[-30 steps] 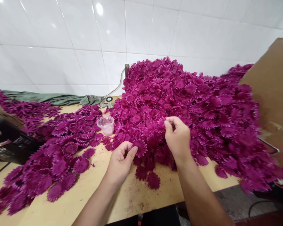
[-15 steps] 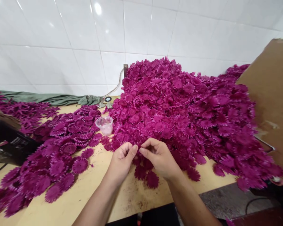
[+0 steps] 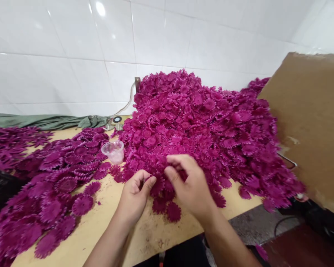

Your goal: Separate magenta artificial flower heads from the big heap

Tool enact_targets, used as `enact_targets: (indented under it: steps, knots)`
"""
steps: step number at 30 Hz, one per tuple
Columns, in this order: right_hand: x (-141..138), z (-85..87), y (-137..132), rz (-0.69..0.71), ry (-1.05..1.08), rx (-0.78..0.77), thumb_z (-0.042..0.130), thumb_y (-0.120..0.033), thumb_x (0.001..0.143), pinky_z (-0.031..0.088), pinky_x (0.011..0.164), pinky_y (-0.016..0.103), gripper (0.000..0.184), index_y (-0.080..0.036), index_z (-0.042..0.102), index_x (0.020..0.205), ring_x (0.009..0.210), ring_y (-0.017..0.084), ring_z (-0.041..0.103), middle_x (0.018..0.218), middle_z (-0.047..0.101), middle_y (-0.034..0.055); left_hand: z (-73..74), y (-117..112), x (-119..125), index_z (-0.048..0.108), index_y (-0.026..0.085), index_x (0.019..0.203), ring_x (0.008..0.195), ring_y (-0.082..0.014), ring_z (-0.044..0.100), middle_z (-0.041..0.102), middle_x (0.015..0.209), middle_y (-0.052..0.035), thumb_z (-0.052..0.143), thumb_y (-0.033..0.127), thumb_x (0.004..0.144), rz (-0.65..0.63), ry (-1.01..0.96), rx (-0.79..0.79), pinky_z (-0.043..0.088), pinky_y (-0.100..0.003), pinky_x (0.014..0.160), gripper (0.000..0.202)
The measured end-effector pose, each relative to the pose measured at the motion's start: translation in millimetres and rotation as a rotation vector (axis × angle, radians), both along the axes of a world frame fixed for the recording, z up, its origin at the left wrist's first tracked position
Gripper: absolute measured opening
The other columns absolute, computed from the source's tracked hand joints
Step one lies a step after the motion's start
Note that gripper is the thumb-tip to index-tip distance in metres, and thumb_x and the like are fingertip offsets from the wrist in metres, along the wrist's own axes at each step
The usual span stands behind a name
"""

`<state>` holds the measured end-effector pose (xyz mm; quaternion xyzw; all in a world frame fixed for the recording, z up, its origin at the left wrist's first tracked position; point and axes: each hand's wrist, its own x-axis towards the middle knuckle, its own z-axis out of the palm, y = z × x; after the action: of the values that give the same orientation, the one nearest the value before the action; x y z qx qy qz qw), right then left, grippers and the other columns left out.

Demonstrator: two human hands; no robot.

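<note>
A tall heap of magenta fabric flower heads [image 3: 200, 126] covers the middle and right of a wooden table [image 3: 105, 226]. At the heap's near edge my left hand [image 3: 135, 194] pinches a flower head [image 3: 157, 184] between thumb and fingers. My right hand [image 3: 189, 183] is just to its right, fingers curled and pinched at the same flower and the heap's edge. The two hands are nearly touching. A few loose flower heads [image 3: 167, 209] lie on the table below them.
Flatter flower heads [image 3: 52, 189] are spread over the table's left half. A small clear plastic cup [image 3: 113, 151] stands between the two piles. A cardboard sheet [image 3: 314, 126] leans at the right. Green cloth [image 3: 44, 120] lies along the white tiled wall. A black object [image 3: 0, 187] sits far left.
My right hand came down from higher on the heap to meet the left hand at the heap's near edge. The view has shifted a little to the right.
</note>
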<state>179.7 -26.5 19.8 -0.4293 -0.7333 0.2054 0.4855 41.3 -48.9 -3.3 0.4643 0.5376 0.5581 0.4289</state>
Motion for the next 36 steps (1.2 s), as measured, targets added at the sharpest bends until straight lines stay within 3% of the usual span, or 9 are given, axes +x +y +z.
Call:
enact_targets:
  steps: [3,6,10,13,17,22,25,29,36]
  knots:
    - [-12,-12.1,-19,0.163,0.044,-0.241,0.06,-0.023,0.073,0.046,0.072,0.03,0.017,-0.018,0.06,0.089,0.078,0.016,0.056,0.085,0.061,0.0047,-4.9,2,2,0.041,0.018,0.05,0.044,-0.0065,0.029,0.034,0.046,0.0081,0.065,0.048,0.058,0.005,-0.031,-0.055,0.026,-0.018,0.04,0.039]
    - [-18,-19.2,-21,0.199,0.186,-0.428,0.058,-0.018,0.071,0.045,0.063,0.025,0.007,-0.017,0.058,0.078,0.066,0.012,0.054,0.073,0.058,0.0005,-8.8,1,3,0.039,0.018,0.048,0.044,-0.0064,0.028,0.033,0.045,0.008,0.063,0.055,0.058,-0.009,-0.04,-0.084,0.025,-0.018,0.04,0.045]
    - [-17,-18.6,-12,0.2,0.373,-0.516,0.057,-0.018,0.068,0.042,0.058,0.024,0.003,-0.017,0.054,0.068,0.057,0.01,0.049,0.061,0.052,-0.0034,-7.9,-1,5,0.046,0.017,0.052,0.047,-0.0078,0.033,0.038,0.048,0.0065,0.063,0.055,0.06,-0.051,-0.032,-0.031,0.032,-0.02,0.045,0.042]
    - [-8,-13.9,2,0.107,0.416,-0.426,0.054,-0.023,0.07,0.04,0.056,0.024,0.008,-0.017,0.053,0.065,0.055,0.01,0.047,0.058,0.05,-0.0037,-5.6,-4,6,0.052,0.017,0.059,0.05,-0.0082,0.036,0.043,0.052,0.006,0.066,0.044,0.061,-0.06,0.0,0.032,0.035,-0.019,0.048,0.03]
    - [22,-6.5,31,-0.224,0.432,-0.191,0.048,-0.027,0.074,0.044,0.063,0.029,0.013,-0.018,0.052,0.067,0.061,0.014,0.053,0.062,0.056,0.0,-5.2,-10,1,0.053,0.018,0.061,0.053,-0.009,0.041,0.046,0.055,0.0053,0.067,0.035,0.058,0.028,-0.028,0.082,0.037,-0.019,0.05,0.022]
    - [41,-0.7,33,-0.436,0.093,0.149,0.051,-0.027,0.074,0.037,0.091,0.045,0.019,-0.017,0.059,0.089,0.101,0.025,0.052,0.101,0.062,0.0117,-4.7,-11,-2,0.059,0.017,0.069,0.058,-0.0108,0.047,0.055,0.061,0.0024,0.067,0.034,0.055,0.025,-0.089,0.004,0.04,-0.022,0.055,0.024]
    - [24,-1.0,2,-0.244,-0.044,0.166,0.05,-0.027,0.081,0.038,0.091,0.042,0.019,-0.019,0.06,0.095,0.101,0.022,0.052,0.102,0.062,0.0097,-3.4,-9,2,0.057,0.016,0.065,0.055,-0.0102,0.045,0.053,0.057,0.0033,0.068,0.036,0.054,-0.03,-0.078,-0.019,0.038,-0.021,0.052,0.024]
    - [-2,-10.2,-31,0.051,-0.043,-0.1,0.056,-0.025,0.077,0.045,0.074,0.031,0.011,-0.018,0.06,0.086,0.08,0.017,0.055,0.083,0.061,0.005,-6.3,-7,6,0.047,0.018,0.053,0.047,-0.0077,0.034,0.04,0.047,0.0072,0.066,0.042,0.056,-0.048,-0.05,-0.012,0.032,-0.019,0.045,0.031]
    - [-5,-20.5,-21,0.18,0.235,-0.502,0.055,-0.023,0.067,0.04,0.056,0.025,0.007,-0.018,0.051,0.067,0.056,0.011,0.047,0.062,0.051,-0.0024,-11.8,-9,12,0.046,0.018,0.051,0.049,-0.0084,0.034,0.039,0.048,0.0063,0.063,0.05,0.059,-0.075,-0.016,-0.034,0.032,-0.02,0.047,0.038]
